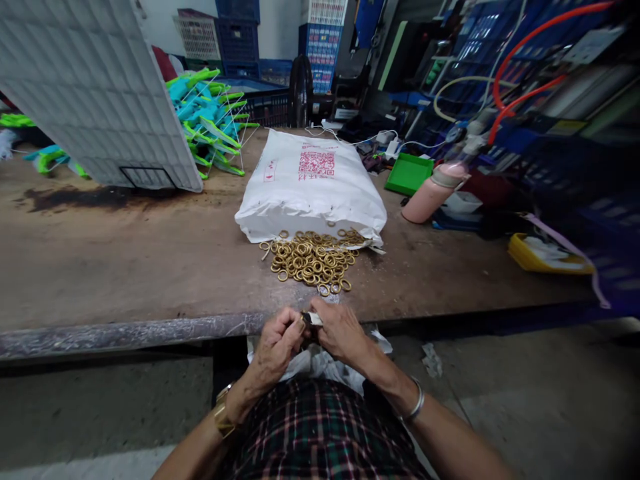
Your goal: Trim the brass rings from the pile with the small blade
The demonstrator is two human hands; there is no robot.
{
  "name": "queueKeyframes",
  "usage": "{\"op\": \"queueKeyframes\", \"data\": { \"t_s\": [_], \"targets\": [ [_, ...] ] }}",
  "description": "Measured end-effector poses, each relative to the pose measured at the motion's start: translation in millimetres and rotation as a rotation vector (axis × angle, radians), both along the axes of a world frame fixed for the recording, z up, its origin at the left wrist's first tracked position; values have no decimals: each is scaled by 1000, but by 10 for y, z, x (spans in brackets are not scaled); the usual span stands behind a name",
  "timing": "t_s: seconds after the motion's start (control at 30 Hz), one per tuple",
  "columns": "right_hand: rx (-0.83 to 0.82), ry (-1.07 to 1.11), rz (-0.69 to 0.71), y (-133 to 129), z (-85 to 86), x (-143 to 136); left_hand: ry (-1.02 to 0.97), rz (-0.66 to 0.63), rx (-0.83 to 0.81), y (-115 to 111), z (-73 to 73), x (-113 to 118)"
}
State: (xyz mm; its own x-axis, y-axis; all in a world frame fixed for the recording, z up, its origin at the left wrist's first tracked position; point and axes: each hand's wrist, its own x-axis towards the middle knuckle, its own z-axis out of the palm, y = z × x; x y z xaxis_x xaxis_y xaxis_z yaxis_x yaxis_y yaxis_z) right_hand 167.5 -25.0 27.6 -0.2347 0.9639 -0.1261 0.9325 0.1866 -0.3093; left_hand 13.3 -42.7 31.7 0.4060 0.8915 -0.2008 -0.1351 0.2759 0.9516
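Just in front of the table's edge, my left hand (283, 337) is closed, its thumb and fingers pinching what looks like a brass-coloured ring, mostly hidden by the fingertips. Close against it, my right hand (343, 333) grips a small flat tool (315, 320), pale with a dark end, which meets the left fingertips. The tool's exact kind cannot be made out. Beyond both hands lies a loose pile of brass-coloured rings (315, 259) on the wooden table (150, 267). A white sack (300, 173) with red print lies flat behind the pile, touching it.
At the left stands a tilted grey-white panel (115, 87), with green and blue plastic pieces (213, 127) behind it. To the right are a green tray (409, 175), a pink bottle (433, 195) and a yellow tray (550, 257). Pale cloth or plastic (320, 365) covers my lap.
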Motion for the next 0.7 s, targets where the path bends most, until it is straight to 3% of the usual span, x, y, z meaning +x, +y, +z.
{"op": "queueKeyframes", "data": {
  "t_s": [0.17,0.27,0.4,0.7],
  "targets": [
    [65,-137,-322,111,-120,421,-117,-125,-91,-108,120,12],
    [135,-106,-448,202,-159,648,-221,-67,-250,-62,65,54],
    [111,-65,-468,283,-197,699,-321,41,-338,33,-21,85],
    [151,-109,-414,300,-269,651,-509,119,-595,115,-165,7]
  ]
}}
